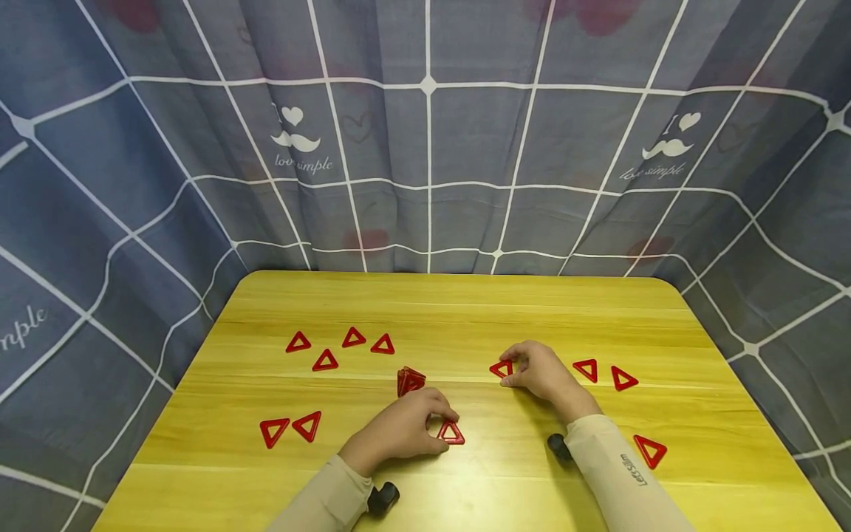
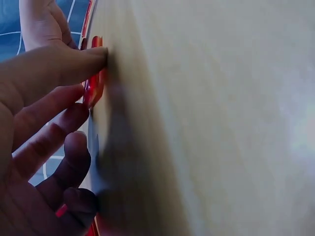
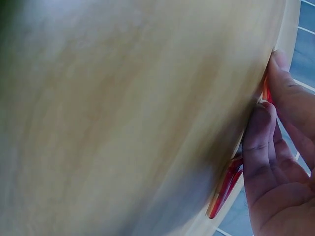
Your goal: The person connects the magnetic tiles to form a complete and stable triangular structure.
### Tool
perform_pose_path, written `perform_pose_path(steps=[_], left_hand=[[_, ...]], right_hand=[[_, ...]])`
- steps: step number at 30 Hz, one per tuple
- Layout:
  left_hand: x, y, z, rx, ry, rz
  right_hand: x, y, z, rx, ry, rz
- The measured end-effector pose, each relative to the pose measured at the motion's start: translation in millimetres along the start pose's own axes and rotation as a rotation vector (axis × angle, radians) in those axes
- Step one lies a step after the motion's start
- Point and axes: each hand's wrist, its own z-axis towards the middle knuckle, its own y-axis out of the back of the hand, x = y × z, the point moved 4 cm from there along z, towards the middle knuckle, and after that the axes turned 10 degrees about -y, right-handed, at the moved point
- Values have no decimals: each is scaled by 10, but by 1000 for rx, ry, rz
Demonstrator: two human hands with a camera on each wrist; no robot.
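My left hand [image 1: 407,425] pinches a small red triangle frame [image 1: 452,441] between thumb and fingers at the table's middle. In the left wrist view, the same red triangle [image 2: 96,88] is seen edge-on at the thumb tip, close to the tabletop. Farther right and back, my right hand [image 1: 541,371] pinches a second red triangle frame [image 1: 500,364] by two of its corners. The right wrist view shows only a sliver of that triangle [image 3: 266,92] behind the fingertips. Just behind the left hand lies a heap of overlapping red triangles [image 1: 411,378].
On the wooden table [image 1: 425,310], several red triangles [image 1: 291,344] lie at the back left. Two more triangles [image 1: 274,423] are at the front left. To the right are two triangles [image 1: 586,363] and another one [image 1: 641,451] beside the right sleeve. A grey checked curtain [image 1: 465,140] surrounds the table.
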Motion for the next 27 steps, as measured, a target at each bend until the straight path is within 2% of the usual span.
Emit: perform_pose_path(steps=[5, 11, 15, 19, 27], left_hand=[[4, -13, 7, -3, -7, -9], [7, 1, -40, -35, -8, -78], [42, 11, -80, -57, 26, -110], [88, -1, -108, -44, 62, -143], [114, 22, -119, -27, 87, -188]], right_hand=[[35, 3, -9, 0, 45, -26], [27, -9, -21, 9, 74, -45], [15, -13, -25, 13, 103, -55], [13, -11, -29, 14, 122, -62], [34, -20, -30, 16, 115, -58]])
